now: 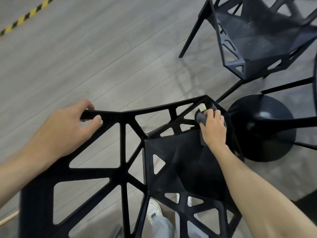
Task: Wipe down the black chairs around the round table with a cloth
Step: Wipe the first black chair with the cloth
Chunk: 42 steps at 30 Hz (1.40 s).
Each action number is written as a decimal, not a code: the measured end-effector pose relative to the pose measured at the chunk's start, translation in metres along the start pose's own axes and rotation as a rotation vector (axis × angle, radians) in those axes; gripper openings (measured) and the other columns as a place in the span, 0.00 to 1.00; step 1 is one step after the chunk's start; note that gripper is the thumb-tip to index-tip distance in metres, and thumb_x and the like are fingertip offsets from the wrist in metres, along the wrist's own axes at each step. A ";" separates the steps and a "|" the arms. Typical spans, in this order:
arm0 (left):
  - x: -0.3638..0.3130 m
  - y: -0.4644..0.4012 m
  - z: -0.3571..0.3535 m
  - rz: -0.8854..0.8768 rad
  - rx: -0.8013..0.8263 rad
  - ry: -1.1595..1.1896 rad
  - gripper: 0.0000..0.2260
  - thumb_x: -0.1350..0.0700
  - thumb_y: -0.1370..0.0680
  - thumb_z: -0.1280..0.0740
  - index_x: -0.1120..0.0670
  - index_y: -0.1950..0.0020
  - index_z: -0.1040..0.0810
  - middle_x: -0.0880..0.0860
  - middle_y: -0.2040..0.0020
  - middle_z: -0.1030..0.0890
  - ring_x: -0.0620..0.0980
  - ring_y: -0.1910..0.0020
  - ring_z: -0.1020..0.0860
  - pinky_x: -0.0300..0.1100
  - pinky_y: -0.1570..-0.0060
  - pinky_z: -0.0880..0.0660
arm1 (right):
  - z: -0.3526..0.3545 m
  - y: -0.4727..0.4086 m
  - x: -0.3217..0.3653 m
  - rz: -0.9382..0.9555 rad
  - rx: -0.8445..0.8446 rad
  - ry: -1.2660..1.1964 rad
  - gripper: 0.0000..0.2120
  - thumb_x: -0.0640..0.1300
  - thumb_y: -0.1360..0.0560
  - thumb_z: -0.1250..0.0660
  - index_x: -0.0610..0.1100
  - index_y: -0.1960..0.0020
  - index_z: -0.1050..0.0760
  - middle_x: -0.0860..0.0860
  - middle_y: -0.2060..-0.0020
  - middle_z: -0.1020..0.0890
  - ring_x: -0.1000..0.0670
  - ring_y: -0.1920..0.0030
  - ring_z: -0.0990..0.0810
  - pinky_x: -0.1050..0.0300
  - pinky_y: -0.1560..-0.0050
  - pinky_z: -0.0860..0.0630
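We look down from head height onto a grey plank floor [85,48], with a strip of yellow-and-black hazard tape [25,16] at the far left. Our left hand [68,127] curls its fingers around the top rail of a black lattice-frame chair [123,169], thumb tucked beneath the bar. The chair fills the centre of the view, its back a web of triangular openings. Through those openings, low down, we see a white sneaker [154,209] and pale jeans. Further right, our right hand [213,127] grips a bunched grey cloth [201,117] and presses it against the chair's far corner, just above the seat; a small pale tag shows at the cloth's top. Right again stands the round black table base [267,127]. A second black chair [257,36] stands at upper right, well apart from the first.
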<state>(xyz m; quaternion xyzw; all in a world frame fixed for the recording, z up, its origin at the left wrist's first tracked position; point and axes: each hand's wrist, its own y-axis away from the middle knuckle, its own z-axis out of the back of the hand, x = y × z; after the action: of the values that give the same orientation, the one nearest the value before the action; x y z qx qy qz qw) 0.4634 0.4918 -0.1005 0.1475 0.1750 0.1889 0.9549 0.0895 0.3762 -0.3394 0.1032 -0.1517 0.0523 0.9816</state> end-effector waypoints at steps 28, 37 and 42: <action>0.000 0.003 -0.001 0.022 -0.006 -0.022 0.10 0.41 0.21 0.33 0.45 0.45 0.26 0.46 0.52 0.18 0.52 0.56 0.23 0.50 0.58 0.30 | 0.014 -0.046 0.023 -0.004 -0.121 -0.094 0.21 0.46 0.26 0.26 0.47 0.40 0.33 0.46 0.43 0.28 0.44 0.43 0.26 0.48 0.51 0.19; -0.004 0.002 0.002 0.033 0.018 -0.028 0.10 0.42 0.22 0.31 0.44 0.46 0.27 0.49 0.54 0.20 0.53 0.58 0.24 0.50 0.58 0.30 | 0.020 -0.051 -0.035 -0.414 0.123 -0.096 0.21 0.48 0.21 0.34 0.42 0.32 0.35 0.38 0.35 0.29 0.33 0.37 0.27 0.40 0.42 0.27; -0.004 0.004 0.002 0.020 0.002 -0.023 0.19 0.32 0.26 0.38 0.43 0.46 0.27 0.46 0.55 0.18 0.52 0.57 0.22 0.51 0.57 0.27 | 0.021 -0.061 0.019 -0.122 -0.056 -0.319 0.15 0.45 0.23 0.30 0.44 0.40 0.32 0.44 0.42 0.28 0.44 0.44 0.28 0.49 0.47 0.28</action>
<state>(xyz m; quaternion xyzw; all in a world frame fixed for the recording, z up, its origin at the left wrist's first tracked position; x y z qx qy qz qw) 0.4592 0.4936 -0.0964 0.1522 0.1627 0.1968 0.9548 0.1096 0.3132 -0.3257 0.0917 -0.3004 -0.0285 0.9490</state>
